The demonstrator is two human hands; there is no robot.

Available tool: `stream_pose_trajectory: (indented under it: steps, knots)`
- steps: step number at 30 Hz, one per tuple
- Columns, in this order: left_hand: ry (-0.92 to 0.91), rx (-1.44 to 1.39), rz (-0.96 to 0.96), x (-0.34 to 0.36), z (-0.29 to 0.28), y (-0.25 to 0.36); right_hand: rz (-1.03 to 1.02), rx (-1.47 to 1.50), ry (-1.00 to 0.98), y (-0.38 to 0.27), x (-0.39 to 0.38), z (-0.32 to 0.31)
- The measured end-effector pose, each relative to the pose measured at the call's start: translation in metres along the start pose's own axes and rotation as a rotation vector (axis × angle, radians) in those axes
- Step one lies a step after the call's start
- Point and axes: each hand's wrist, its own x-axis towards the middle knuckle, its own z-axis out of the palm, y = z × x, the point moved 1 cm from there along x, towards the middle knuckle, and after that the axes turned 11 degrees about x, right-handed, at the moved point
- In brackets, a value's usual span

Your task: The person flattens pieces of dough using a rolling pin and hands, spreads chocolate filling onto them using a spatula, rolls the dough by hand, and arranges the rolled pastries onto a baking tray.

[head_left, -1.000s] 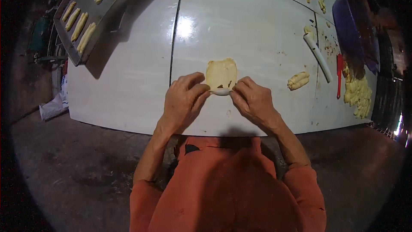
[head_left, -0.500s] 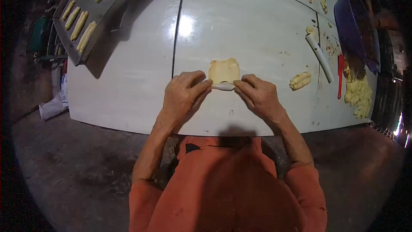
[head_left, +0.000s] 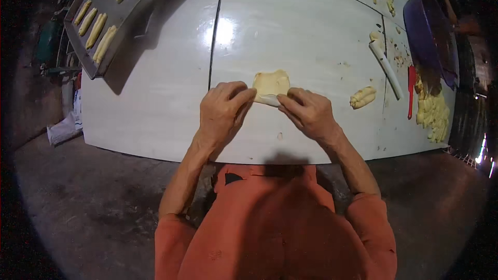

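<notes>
A flattened piece of pale yellow dough (head_left: 271, 81) lies on the white table in front of me. Its near edge is turned up into a small roll with a lighter, greyish surface. My left hand (head_left: 223, 106) pinches the dough's near left corner between thumb and fingers. On the other side, my right hand (head_left: 309, 111) has thumb and fingertips closed on the right end of the rolled edge. The fingertips hide both corners.
A metal tray (head_left: 115, 11) with several dough sticks stands at the far left. To the right lie a ridged dough piece (head_left: 362, 97), a white rolling pin (head_left: 386, 70), a red flat tool (head_left: 411, 93) and a soft yellow mass (head_left: 433, 116), near a purple basin (head_left: 423, 26).
My right hand has shifted slightly left and inward, and the rolled near edge now tilts and sits a little farther up the dough. A dark arm-like shape at the far right has moved away.
</notes>
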Motion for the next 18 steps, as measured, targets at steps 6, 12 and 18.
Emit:
stream_pose_trajectory:
  steps: [6, 12, 18]
  knots:
    - [-0.079, 0.085, 0.12, -0.003, -0.001, 0.008, -0.01, -0.048, 0.017, -0.001, -0.001, -0.004]
    - [-0.101, 0.132, 0.076, 0.002, 0.002, 0.002, 0.101, -0.01, 0.079, 0.012, 0.011, -0.012]
    - [-0.327, 0.334, 0.219, 0.032, 0.022, -0.007, 0.074, -0.185, -0.177, 0.024, 0.017, 0.003]
